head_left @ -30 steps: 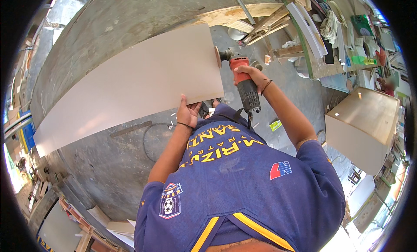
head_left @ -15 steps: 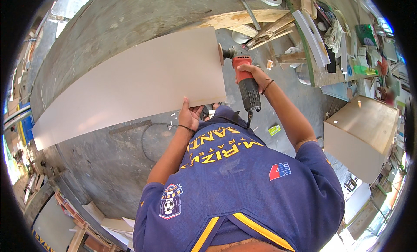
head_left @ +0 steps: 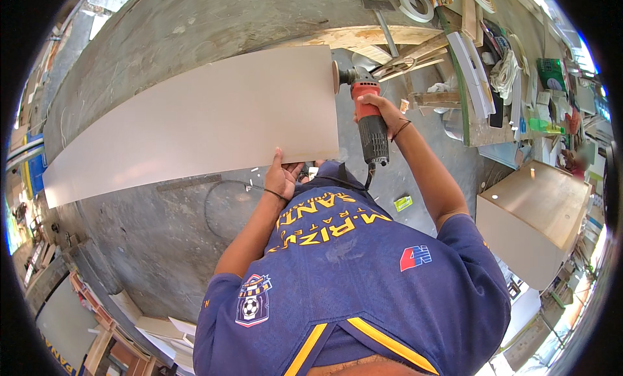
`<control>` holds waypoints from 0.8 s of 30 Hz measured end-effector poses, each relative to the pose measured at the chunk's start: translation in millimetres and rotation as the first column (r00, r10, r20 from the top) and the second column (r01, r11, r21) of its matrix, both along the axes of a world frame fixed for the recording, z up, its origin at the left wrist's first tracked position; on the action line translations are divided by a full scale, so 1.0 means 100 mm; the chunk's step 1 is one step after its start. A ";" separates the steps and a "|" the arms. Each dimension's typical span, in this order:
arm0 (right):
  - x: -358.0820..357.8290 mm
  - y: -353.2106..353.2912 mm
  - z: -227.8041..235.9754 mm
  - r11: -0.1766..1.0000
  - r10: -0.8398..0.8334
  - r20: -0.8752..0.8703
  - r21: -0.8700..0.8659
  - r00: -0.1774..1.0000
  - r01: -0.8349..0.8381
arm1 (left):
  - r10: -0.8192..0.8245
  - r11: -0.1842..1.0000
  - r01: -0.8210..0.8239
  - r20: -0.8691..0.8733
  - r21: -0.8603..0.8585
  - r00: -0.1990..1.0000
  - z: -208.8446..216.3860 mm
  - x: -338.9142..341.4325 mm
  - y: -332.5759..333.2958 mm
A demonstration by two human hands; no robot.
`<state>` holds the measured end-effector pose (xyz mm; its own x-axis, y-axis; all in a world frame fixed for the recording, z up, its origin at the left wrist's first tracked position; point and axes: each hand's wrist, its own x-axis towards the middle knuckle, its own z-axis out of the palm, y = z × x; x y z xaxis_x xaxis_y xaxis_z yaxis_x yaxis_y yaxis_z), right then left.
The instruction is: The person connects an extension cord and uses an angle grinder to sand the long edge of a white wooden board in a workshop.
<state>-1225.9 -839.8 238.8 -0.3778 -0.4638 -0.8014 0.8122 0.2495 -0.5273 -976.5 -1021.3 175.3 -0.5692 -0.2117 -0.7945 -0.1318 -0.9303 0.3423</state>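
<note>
A long whitish panel (head_left: 207,116) lies across the workbench (head_left: 175,35), its near edge overhanging toward me. My left hand (head_left: 281,178) grips that near edge close to the right corner, thumb on top and fingers underneath, partly hidden. In my right hand (head_left: 381,113) is a red and black angle grinder (head_left: 371,126), the fingers wrapped round its body. The grinder's round disc (head_left: 336,77) stands edge-on against the panel's right end, toward the far corner. From the grinder's rear a black cord hangs down beside my body.
At right stands a cluttered bench (head_left: 480,133) with white strips and coiled rope (head_left: 505,74). Nearer is a box-shaped cabinet (head_left: 532,220). Wooden offcuts (head_left: 415,58) lie beyond the grinder. A yellow-green packet (head_left: 403,203) and a looped cable (head_left: 206,210) lie on the floor.
The view has shifted slightly. The grinder's disc sits a little nearer to me along the panel's right end. Both hands keep their holds.
</note>
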 end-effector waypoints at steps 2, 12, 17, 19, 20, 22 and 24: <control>-0.02 -0.02 -0.01 1.000 -0.011 -0.020 -0.012 1.000 0.011 | 0.003 1.000 -0.003 -0.005 0.003 1.000 -0.01 0.01 -0.01; -0.17 -0.06 -0.07 1.000 0.022 0.004 -0.006 1.000 -0.022 | 0.006 1.000 -0.006 0.002 0.022 1.000 0.02 0.01 -0.01; -0.24 -0.09 -0.08 0.999 0.033 0.005 -0.024 0.999 -0.033 | -0.004 1.000 0.005 -0.002 0.026 1.000 0.05 0.01 -0.03; -0.27 -0.10 -0.06 0.999 0.036 0.003 -0.026 0.999 -0.035 | -0.007 0.999 0.007 -0.001 0.036 1.000 0.06 0.01 -0.03; -0.28 -0.11 -0.06 0.999 0.031 -0.001 -0.024 1.000 -0.031 | -0.006 0.999 0.006 0.002 0.037 1.000 0.06 0.01 -0.03; -0.30 -0.13 -0.04 1.000 0.022 -0.012 -0.022 1.000 -0.022 | -0.004 0.999 0.004 0.000 0.038 1.000 0.06 0.01 -0.03; -0.32 -0.15 -0.03 1.000 0.002 -0.025 -0.009 1.000 -0.002 | -0.003 0.999 0.002 0.008 0.043 1.000 0.07 0.00 -0.03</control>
